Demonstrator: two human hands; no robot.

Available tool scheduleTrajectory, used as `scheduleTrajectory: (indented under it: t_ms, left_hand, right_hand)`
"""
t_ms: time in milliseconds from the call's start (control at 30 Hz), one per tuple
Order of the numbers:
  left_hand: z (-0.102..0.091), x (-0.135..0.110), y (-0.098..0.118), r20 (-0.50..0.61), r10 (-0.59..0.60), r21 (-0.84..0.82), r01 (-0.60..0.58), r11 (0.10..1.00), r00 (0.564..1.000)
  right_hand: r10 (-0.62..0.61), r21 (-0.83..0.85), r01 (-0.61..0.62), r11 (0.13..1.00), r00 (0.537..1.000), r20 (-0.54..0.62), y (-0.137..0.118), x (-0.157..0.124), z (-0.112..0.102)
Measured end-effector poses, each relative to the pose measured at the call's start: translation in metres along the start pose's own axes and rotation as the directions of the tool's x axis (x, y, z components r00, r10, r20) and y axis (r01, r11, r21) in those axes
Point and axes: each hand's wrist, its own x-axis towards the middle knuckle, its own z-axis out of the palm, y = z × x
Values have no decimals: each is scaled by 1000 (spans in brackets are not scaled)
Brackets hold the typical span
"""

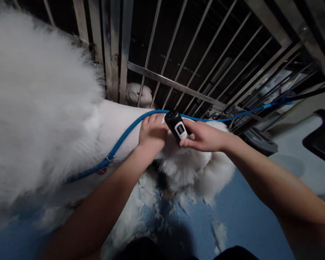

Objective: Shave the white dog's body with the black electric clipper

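Observation:
A white dog [116, 119] stands across the view, fluffy at the left and clipped short along its back. My left hand [153, 133] lies on the clipped back with its fingers stretched out over it. A black pet clipper [176, 124] with a white and grey panel is held in my right hand [199, 135], fingers closed around it. The clipper's blade end is hidden. Longer fluffy fur [178, 164] hangs below the two hands. A blue leash [132, 128] runs over the back, passing close by my left fingertips and behind the clipper.
A metal barred cage [176, 85] stands behind the dog, and a second white animal [139, 94] shows behind its bars. Cut fur [141, 213] lies scattered on the blue floor [249, 216]. At the right are a dark bin-like object [260, 141] and a black-topped object [322, 135].

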Motion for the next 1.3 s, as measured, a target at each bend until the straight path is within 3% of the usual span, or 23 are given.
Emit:
scheduleTrajectory:
  t_ms: [133,167,333,400,500,567,667,733,900,1000,1133,1300]
  left_hand:
    - [0,-7,0,31,45,30,-46,998,999]
    - [-1,-8,0,40,40,39,-41,998,998]
    - [-2,-12,2,52,-6,87,2,996,999]
    - [-2,-12,8,67,-30,125,22,992,997]
    - [1,-10,18,82,-104,199,86,976,991]
    - [4,-9,23,83,-160,241,135,961,984]
    - [6,-9,28,100,-252,286,215,934,963]
    - [6,-6,34,112,-322,317,273,908,940]
    - [0,8,54,175,-477,372,390,842,861]
    - [-1,14,59,244,-528,382,420,823,814]
    - [5,18,60,284,-522,391,400,829,804]
    - [17,26,69,294,-554,375,439,817,779]
  right_hand:
    - [54,138,-20,990,966,-253,13,1,-3]
    - [69,150,-29,988,960,-271,16,2,-2]
    - [-4,179,-2,984,999,35,27,-2,-7]
    - [-10,287,13,958,1000,-12,37,0,-13]
    - [96,396,-6,918,974,-207,58,10,-20]
    - [99,370,-23,929,977,-189,68,15,-21]
    - [-13,310,24,950,999,-35,73,11,-23]
    - [-70,314,67,947,998,-3,77,3,-24]
    - [35,415,81,906,964,-264,88,-2,-22]
    - [3,385,76,920,980,-200,87,-8,-19]
    - [-118,348,145,926,988,-98,83,-23,-22]
    - [97,361,-9,932,969,-227,86,-24,-22]
